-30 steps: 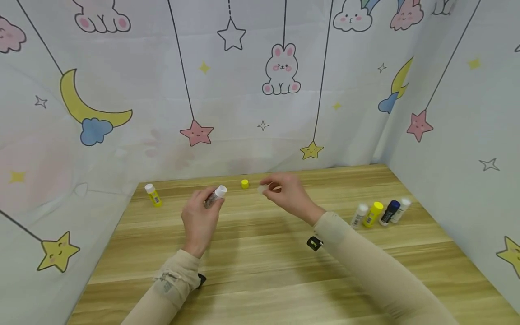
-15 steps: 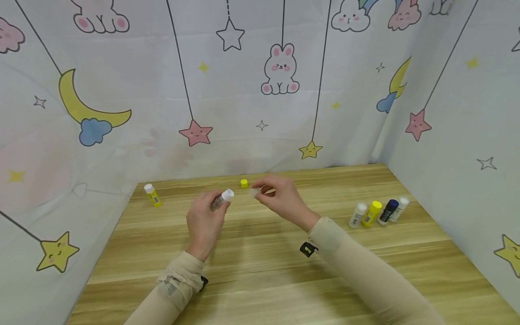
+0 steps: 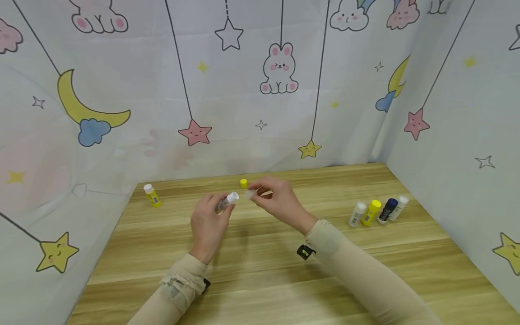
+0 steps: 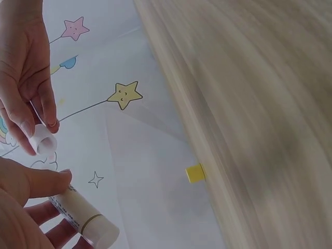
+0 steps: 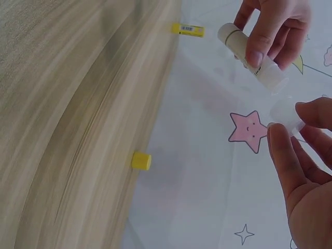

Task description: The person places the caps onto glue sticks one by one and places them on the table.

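Note:
My left hand [image 3: 208,228] grips a white glue stick [image 3: 225,204] above the table, its uncapped end tilted toward the right hand. A translucent white cap [image 5: 285,115] is pinched between the thumb and fingers of my right hand [image 3: 282,205]. In the right wrist view, the cap's open mouth is close to the glue stick's end; whether they touch I cannot tell. Printed text shows on the stick's barrel [image 4: 78,210] in the left wrist view. Just behind the hands, a small yellow cap [image 3: 243,183] stands alone near the table's back edge.
A yellow glue stick with a white cap [image 3: 152,195] stands at the back left. On the right is a row of several glue sticks: white [image 3: 357,214], yellow [image 3: 371,212], dark blue [image 3: 387,211] and another white one [image 3: 398,208]. Patterned cloth [image 3: 227,99] hangs behind the wooden table [image 3: 260,289].
The left hand has moved right with the glue stick, and the right hand has come left with the cap. The gap between stick and cap has narrowed.

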Available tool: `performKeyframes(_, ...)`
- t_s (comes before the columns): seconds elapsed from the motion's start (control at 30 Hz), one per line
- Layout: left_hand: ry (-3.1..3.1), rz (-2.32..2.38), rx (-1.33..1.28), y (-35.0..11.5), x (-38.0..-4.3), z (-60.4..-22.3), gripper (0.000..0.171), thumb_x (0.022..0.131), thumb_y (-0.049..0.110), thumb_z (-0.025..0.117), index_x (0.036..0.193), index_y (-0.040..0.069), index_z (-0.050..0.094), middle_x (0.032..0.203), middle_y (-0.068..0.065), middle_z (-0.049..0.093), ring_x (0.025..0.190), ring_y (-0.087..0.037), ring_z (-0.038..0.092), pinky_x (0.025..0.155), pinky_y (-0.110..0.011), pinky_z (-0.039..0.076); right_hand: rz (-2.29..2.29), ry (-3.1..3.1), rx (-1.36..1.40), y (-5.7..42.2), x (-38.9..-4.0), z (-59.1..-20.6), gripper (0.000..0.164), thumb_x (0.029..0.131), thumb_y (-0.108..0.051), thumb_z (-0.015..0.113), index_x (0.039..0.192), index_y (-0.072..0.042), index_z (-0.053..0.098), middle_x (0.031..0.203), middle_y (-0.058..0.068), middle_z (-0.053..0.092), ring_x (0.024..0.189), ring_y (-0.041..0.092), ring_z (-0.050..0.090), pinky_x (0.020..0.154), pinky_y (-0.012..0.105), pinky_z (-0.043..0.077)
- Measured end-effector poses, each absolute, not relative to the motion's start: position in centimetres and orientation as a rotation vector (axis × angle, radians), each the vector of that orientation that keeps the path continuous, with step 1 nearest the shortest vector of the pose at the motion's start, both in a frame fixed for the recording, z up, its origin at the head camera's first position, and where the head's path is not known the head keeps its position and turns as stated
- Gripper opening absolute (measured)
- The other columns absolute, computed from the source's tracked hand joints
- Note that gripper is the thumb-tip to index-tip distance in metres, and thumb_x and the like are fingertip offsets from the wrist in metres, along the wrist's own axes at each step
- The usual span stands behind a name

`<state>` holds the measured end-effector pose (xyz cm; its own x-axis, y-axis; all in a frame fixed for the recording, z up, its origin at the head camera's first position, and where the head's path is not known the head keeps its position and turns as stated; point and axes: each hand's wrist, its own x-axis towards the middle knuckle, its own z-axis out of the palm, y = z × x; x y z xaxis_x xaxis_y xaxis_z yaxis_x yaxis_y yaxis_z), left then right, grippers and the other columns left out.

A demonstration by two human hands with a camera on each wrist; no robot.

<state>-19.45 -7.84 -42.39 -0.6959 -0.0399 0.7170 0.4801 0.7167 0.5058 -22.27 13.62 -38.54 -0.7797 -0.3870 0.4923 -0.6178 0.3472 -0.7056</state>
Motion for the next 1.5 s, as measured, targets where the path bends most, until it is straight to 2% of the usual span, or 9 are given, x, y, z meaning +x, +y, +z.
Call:
performKeyframes(0.5,-2.189,-0.865,-0.391,-7.4,-19.1,-42.6,0.030,0.076,0.012,0.090,0.103,0.010,0.076,0.091,-0.007,0.068,0.078,-0.026,0.062,0.064,-0.042,0.050,1.409,-2.395,0.901,12.8,-21.8,-38.8,0.021,0.093,-0.011,0.074,0.114,-0.015,0.074,0.115,-0.004,0.069,0.091,0.011,0.068,0.074,0.023,0.058)
performKeyframes(0.63,-2.187,-0.859,-0.403,-7.3,-19.0,-42.5,0.031,0.076,0.011,0.090,0.103,0.009,0.076,0.092,-0.007,0.068,0.080,-0.027,0.063,0.066,-0.042,0.051,1.408,-2.408,0.899,12.7,-21.8,-38.9,0.021,0.094,-0.012,0.073,0.115,-0.012,0.074,0.114,-0.004,0.069,0.091,0.013,0.068,0.075,0.023,0.058)
performKeyframes(0.87,-2.191,-0.861,-0.415,-7.1,-18.8,-42.4,0.030,0.076,0.011,0.090,0.103,0.008,0.077,0.092,-0.007,0.068,0.080,-0.026,0.063,0.066,-0.042,0.051,1.395,-2.413,0.882,12.7,-21.8,-39.0,0.021,0.094,-0.013,0.073,0.115,-0.016,0.074,0.113,-0.003,0.070,0.091,0.011,0.068,0.074,0.023,0.057)
performKeyframes(1.5,-2.182,-0.863,-0.446,-6.7,-18.7,-42.7,0.030,0.075,0.008,0.091,0.101,0.005,0.077,0.093,-0.008,0.068,0.083,-0.026,0.064,0.068,-0.042,0.053,1.406,-2.417,0.902,12.6,-21.8,-39.1,0.020,0.095,-0.016,0.073,0.114,-0.010,0.075,0.108,-0.005,0.071,0.089,0.007,0.068,0.073,0.024,0.058)
